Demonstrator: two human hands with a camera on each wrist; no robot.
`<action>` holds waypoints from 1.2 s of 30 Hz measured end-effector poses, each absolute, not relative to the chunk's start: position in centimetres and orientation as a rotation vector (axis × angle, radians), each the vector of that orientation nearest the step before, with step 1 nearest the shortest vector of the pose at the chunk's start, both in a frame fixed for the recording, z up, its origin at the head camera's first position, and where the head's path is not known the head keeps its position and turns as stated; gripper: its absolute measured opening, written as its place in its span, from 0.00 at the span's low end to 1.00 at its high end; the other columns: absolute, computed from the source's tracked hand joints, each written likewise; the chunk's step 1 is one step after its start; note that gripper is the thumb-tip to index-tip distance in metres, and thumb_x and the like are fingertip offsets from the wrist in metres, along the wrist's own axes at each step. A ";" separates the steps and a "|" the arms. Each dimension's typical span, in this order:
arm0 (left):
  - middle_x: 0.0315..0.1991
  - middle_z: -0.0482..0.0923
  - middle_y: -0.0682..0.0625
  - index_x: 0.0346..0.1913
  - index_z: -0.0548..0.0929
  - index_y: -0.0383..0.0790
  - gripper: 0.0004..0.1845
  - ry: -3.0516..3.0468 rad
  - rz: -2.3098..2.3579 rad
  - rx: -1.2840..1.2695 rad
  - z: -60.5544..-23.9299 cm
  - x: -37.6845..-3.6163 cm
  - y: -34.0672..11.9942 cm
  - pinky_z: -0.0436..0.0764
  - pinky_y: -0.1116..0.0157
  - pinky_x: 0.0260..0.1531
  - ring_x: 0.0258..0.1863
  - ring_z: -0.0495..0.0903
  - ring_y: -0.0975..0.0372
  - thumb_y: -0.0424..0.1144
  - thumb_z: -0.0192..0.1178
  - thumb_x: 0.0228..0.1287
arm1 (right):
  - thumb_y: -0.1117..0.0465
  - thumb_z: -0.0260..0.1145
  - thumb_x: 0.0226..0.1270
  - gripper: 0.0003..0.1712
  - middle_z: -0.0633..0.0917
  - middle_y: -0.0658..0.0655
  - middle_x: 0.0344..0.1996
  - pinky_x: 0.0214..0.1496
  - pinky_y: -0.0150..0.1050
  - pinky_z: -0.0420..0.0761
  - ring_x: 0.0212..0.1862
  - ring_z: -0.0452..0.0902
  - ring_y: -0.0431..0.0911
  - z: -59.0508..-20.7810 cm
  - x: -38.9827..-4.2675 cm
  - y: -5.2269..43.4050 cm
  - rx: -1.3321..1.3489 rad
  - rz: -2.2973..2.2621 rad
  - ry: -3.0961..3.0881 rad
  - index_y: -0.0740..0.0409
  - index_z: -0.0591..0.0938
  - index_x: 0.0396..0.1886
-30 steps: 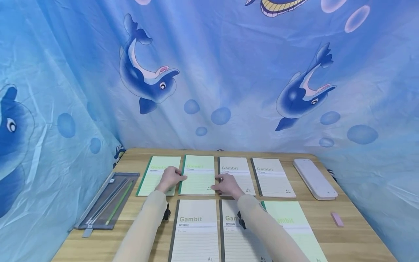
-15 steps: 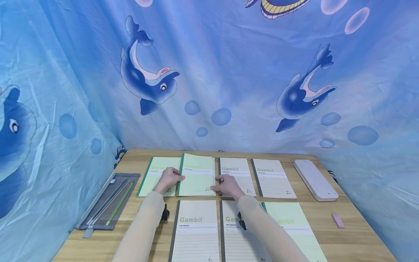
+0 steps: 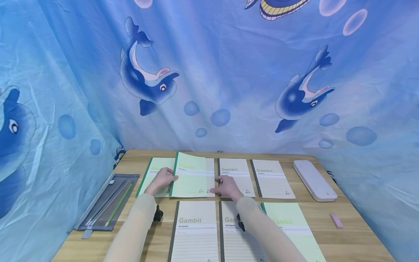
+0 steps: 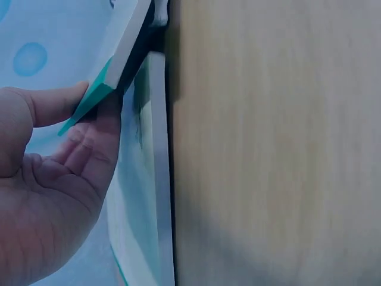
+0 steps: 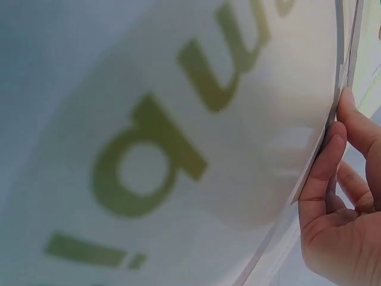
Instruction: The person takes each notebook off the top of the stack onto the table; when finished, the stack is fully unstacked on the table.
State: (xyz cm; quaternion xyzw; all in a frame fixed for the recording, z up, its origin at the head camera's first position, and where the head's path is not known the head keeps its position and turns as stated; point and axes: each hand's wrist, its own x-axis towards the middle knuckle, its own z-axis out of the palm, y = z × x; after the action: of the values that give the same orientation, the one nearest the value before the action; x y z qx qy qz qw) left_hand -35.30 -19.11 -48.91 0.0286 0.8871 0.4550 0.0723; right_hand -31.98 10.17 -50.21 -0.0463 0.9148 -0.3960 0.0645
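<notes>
My left hand [image 3: 161, 181] pinches the green spine of a pale green notebook [image 3: 189, 178], thumb on one side and fingers on the other. In the left wrist view that spine [image 4: 100, 92] tilts up between thumb and fingers. Beneath it shows the right strip of a white notebook [image 3: 210, 174]. My right hand [image 3: 229, 186] grips that white notebook's right edge near its lower corner, partly over the neighbouring grey-spined notebook [image 3: 240, 167]. The lifted notebook overlaps another pale green notebook [image 3: 148, 185] at the left.
Nearer me lie two white notebooks, one [image 3: 196, 233] at left, one [image 3: 230, 236] under my right forearm, and a green one [image 3: 294, 222]. Another white notebook [image 3: 273, 178], a pale pencil case [image 3: 314, 180] and a pink eraser [image 3: 336, 220] are at right; a grey mesh pouch [image 3: 109, 203] is at left.
My left hand has lifted the green notebook's left side and shifted it left, baring a strip of the white notebook below. My right hand has stayed nearly in place.
</notes>
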 end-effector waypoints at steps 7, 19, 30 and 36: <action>0.37 0.81 0.41 0.53 0.68 0.30 0.17 2.575 1.535 0.083 -47.7 -34.9 -21.1 0.80 0.58 0.35 0.30 0.79 0.58 0.37 0.60 0.71 | 0.54 0.79 0.54 0.39 0.81 0.52 0.22 0.29 0.36 0.76 0.22 0.79 0.43 -50.2 -32.0 10.2 -0.128 -1.188 2.769 0.63 0.77 0.65; 0.30 0.78 0.51 0.56 0.65 0.31 0.21 2.473 1.606 0.047 -44.5 -32.2 -27.5 0.78 0.59 0.34 0.26 0.74 0.61 0.38 0.62 0.71 | 0.56 0.79 0.55 0.39 0.81 0.52 0.20 0.28 0.36 0.77 0.22 0.79 0.43 -50.3 -32.0 10.4 -0.143 -1.194 2.782 0.64 0.76 0.65; 0.35 0.83 0.47 0.56 0.62 0.29 0.25 2.457 1.476 0.060 -42.1 -25.3 -32.9 0.78 0.58 0.35 0.31 0.77 0.56 0.41 0.62 0.70 | 0.55 0.78 0.55 0.39 0.81 0.52 0.21 0.30 0.37 0.77 0.22 0.78 0.44 -50.2 -31.9 10.0 -0.178 -1.160 2.795 0.64 0.76 0.66; 0.26 0.78 0.53 0.54 0.62 0.31 0.22 2.359 1.522 0.079 -42.9 -22.4 -33.8 0.77 0.61 0.31 0.24 0.74 0.62 0.41 0.61 0.71 | 0.54 0.78 0.56 0.38 0.81 0.51 0.21 0.31 0.37 0.77 0.23 0.79 0.43 -50.2 -32.0 10.1 -0.164 -1.147 2.791 0.63 0.76 0.65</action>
State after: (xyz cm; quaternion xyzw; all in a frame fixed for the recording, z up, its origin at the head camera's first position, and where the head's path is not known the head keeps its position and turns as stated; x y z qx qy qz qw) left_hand -22.42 -33.77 -42.86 0.0279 0.8283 0.5344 0.1658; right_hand -31.98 10.09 -50.24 -0.0542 0.9219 -0.3788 0.0600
